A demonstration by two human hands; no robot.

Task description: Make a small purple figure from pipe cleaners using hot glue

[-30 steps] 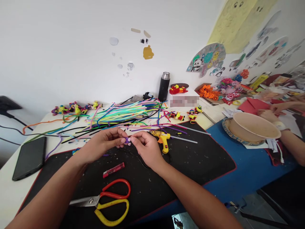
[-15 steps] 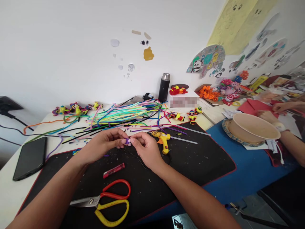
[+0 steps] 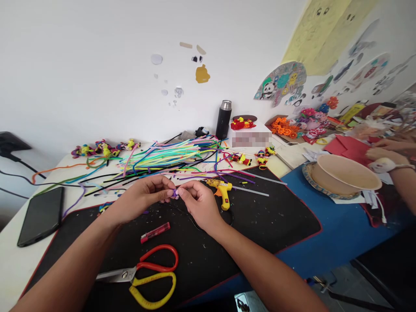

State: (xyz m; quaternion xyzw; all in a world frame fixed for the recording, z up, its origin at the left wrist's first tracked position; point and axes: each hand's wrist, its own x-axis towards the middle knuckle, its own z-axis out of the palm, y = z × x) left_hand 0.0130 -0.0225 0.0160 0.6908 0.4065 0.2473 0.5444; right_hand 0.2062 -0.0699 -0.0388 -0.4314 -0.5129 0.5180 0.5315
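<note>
Between my fingertips is a small purple pipe-cleaner piece (image 3: 175,193), partly hidden by the fingers. My left hand (image 3: 150,193) pinches it from the left, and my right hand (image 3: 199,200) pinches it from the right. Just beyond my right hand lies a yellow glue gun (image 3: 223,193) with a clear glue stick in its back. Below the hands, a red lighter (image 3: 155,232) and scissors (image 3: 152,277) with one red and one yellow handle rest on the black mat (image 3: 256,221). A bundle of colourful pipe cleaners (image 3: 165,156) lies behind the hands.
A phone (image 3: 41,216) lies at the left. Small pipe-cleaner figures (image 3: 104,148) stand along the wall, near a black thermos (image 3: 224,120). At the right are a beige bowl (image 3: 347,173) and another person's hand (image 3: 386,145) beside red paper (image 3: 347,148).
My hands stay almost in place, with the purple piece turned slightly between the fingers. At the right, the other person's hands have shifted away over the red paper.
</note>
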